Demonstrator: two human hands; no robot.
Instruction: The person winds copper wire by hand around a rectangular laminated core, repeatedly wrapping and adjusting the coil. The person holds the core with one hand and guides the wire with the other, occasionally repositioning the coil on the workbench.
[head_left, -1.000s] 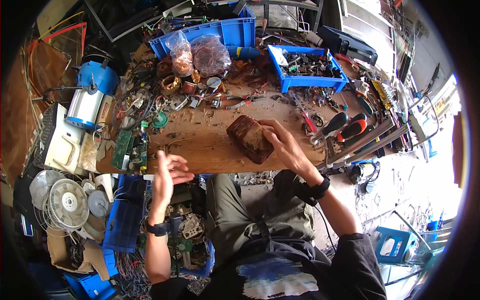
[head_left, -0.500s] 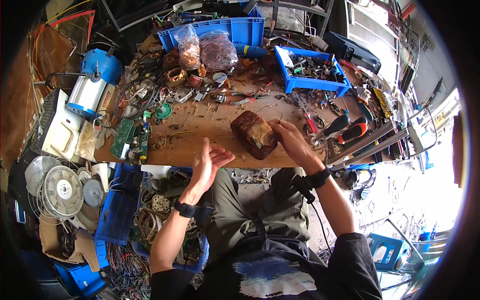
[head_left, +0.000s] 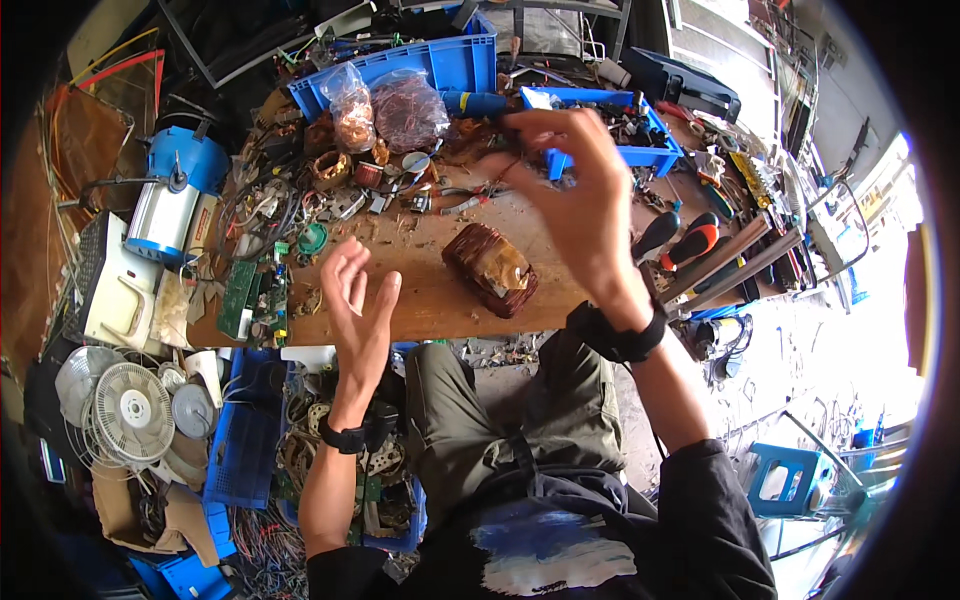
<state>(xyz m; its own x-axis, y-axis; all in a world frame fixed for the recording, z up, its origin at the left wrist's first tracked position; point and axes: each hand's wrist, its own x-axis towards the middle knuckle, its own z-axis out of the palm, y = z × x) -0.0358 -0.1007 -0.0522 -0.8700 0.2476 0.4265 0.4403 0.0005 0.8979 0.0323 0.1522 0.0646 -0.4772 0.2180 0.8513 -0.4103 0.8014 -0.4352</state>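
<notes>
A block-shaped coil of reddish-brown copper wire, with torn yellowish-brown wrapping on one face, rests on the wooden bench near its front edge. My left hand hovers left of the coil over the front edge, empty, fingers apart. Raised above the bench to the coil's upper right is my right hand, apart from the coil. Motion smears its fingers, which point left; whether anything thin is between them cannot be made out.
Pliers and scraps lie behind the coil. Screwdrivers with black and orange handles stand at the right. Farther back are a blue tray of parts and bags of copper wire. A green circuit board lies left.
My right hand has left the coil's side and swung up and away from it. My left hand has moved left with its fingers spreading. The coil stays on the bench.
</notes>
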